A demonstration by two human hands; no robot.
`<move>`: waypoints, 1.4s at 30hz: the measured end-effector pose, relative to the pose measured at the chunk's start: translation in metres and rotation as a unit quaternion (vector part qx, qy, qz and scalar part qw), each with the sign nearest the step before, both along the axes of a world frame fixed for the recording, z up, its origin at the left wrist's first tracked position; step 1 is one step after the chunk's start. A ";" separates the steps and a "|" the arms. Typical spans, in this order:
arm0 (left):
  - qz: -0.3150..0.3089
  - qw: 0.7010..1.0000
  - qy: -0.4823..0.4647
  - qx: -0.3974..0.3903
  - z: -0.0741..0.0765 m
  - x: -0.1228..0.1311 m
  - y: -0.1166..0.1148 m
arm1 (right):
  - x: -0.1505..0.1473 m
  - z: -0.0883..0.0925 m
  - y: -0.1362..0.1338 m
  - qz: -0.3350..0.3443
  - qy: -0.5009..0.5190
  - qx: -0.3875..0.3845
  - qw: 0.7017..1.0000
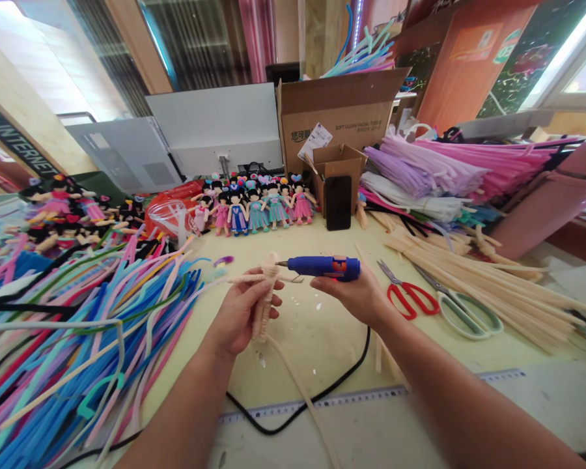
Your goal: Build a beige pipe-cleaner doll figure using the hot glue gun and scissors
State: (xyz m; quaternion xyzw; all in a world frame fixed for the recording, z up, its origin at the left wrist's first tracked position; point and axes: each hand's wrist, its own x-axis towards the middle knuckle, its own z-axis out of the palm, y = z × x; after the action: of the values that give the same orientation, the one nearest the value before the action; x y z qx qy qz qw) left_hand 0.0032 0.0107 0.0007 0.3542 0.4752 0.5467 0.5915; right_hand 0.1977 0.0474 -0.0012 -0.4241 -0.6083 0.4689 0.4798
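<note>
Between the fingers and thumb of my left hand is a cream doll body wound from pipe cleaners, held upright. A long cream pipe cleaner trails from its lower end toward the table's front. My right hand is wrapped round a blue hot glue gun. The gun points left, its metal nozzle at the upper part of the doll body; whether it touches cannot be made out. From below my right hand a black cord loops across the table.
Red-handled scissors and green-and-white scissors lie at right, by cream pipe cleaners. Coloured pipe cleaners cover the left side. Several finished dolls stand at the back near a black phone. A ruler runs along the front.
</note>
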 end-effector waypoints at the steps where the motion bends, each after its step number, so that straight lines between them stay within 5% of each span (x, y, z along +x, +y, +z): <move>1: 0.000 1.000 -0.003 -0.002 0.000 0.000 0.000 | 0.000 0.000 0.000 0.000 0.000 0.002 1.000; 42: -0.019 0.995 -0.064 -0.069 0.007 0.003 -0.002 | 0.000 -0.005 0.001 -0.034 -0.005 0.013 0.999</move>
State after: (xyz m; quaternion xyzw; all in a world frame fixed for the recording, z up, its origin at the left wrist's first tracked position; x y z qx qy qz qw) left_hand 0.0062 0.0089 0.0080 0.2857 0.4662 0.5229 0.6539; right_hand 0.1979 0.0480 -0.0066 -0.4407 -0.6018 0.4421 0.4982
